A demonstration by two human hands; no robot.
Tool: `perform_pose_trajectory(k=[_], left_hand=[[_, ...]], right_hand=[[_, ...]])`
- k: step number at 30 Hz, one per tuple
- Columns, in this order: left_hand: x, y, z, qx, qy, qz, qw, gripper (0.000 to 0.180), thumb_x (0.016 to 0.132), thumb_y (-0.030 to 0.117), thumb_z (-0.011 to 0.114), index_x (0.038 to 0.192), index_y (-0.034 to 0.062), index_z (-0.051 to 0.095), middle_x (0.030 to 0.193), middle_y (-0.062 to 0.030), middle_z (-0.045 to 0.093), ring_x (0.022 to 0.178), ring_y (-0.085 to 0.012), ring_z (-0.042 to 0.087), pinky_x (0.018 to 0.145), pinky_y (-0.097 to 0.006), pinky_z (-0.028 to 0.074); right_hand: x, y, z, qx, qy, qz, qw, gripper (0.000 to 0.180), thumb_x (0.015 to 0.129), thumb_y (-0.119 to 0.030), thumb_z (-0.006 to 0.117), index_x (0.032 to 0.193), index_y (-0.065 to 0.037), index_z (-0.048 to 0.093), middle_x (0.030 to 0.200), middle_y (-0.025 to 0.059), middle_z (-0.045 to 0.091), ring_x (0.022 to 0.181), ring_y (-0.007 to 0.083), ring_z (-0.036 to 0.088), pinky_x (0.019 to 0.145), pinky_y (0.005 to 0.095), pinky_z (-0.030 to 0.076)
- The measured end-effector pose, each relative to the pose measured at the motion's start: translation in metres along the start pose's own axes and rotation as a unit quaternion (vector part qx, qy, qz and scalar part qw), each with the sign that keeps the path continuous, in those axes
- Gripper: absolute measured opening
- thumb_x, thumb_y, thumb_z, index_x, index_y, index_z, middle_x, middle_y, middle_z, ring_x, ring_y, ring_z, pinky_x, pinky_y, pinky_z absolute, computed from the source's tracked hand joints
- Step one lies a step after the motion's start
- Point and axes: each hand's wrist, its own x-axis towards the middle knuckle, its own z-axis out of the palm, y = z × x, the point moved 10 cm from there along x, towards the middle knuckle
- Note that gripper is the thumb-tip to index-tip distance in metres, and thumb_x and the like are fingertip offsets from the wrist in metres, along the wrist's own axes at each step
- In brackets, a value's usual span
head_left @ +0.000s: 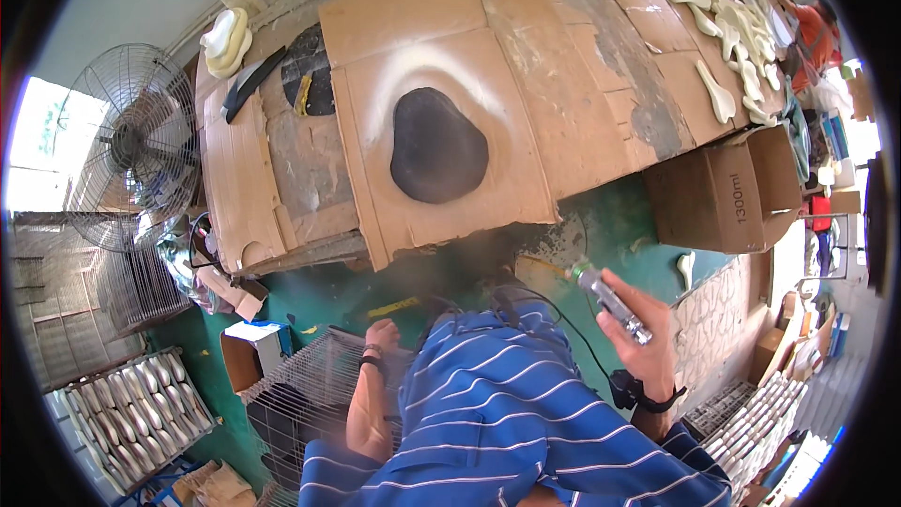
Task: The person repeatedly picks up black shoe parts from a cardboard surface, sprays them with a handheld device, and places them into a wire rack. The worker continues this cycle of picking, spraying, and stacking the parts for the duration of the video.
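My right hand [643, 329] is wrapped around a slim silver metal tool [610, 303] with a green collar, perhaps a spray gun. It is held above the floor, just off the near edge of the bench. A dark hose runs close by, between my legs and this hand. My left hand [380, 334] hangs low by my left thigh, fingers curled in, with nothing showing in it. In front of me a smooth black rounded-triangular piece [439, 145] lies on a cardboard sheet [516, 164]. A white powdery arc marks the cardboard around its far side. Neither hand touches it.
Cream saddle-shaped pieces [718, 94] spread over the bench's far right, near a person in orange [815, 38]. A large fan [131, 136] stands left. A cardboard box [713, 192] is at right, a wire cage [319, 404] by my left arm, and a rack of pale pieces [136, 413] lower left.
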Motion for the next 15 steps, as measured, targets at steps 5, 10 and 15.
perform_pose_trajectory(k=[5,10,15], left_hand=[[-0.001,0.0,0.001,0.043,0.029,-0.039,0.998,0.031,0.095,0.016,0.068,0.124,0.0055,0.065,0.088,-0.0058,0.07,0.068,-0.0171,0.067,0.054,-0.034,0.052],[-0.003,0.033,0.007,0.098,0.023,0.006,0.995,0.032,0.093,0.016,0.067,0.123,0.0058,0.067,0.09,-0.0062,0.071,0.073,-0.0166,0.069,0.057,-0.033,0.054],[-0.005,0.092,0.029,0.16,0.003,0.105,0.982,0.035,0.096,0.017,0.065,0.128,0.0028,0.063,0.1,-0.0084,0.072,0.082,-0.0185,0.072,0.067,-0.034,0.059]], right_hand=[[0.002,-0.004,0.018,0.038,-0.038,-0.007,0.999,0.052,0.081,0.003,0.074,0.132,0.0,0.065,0.098,0.0187,0.073,0.081,0.0289,0.07,0.076,0.0331,0.053],[0.007,-0.004,0.009,0.006,-0.046,-0.038,0.998,0.053,0.08,0.004,0.074,0.132,0.001,0.064,0.098,0.0184,0.072,0.081,0.0276,0.07,0.073,0.032,0.052],[0.001,0.019,-0.008,0.041,-0.005,0.027,0.999,0.057,0.077,0.005,0.075,0.133,0.0,0.064,0.095,0.0179,0.071,0.076,0.0282,0.067,0.071,0.0313,0.052]])
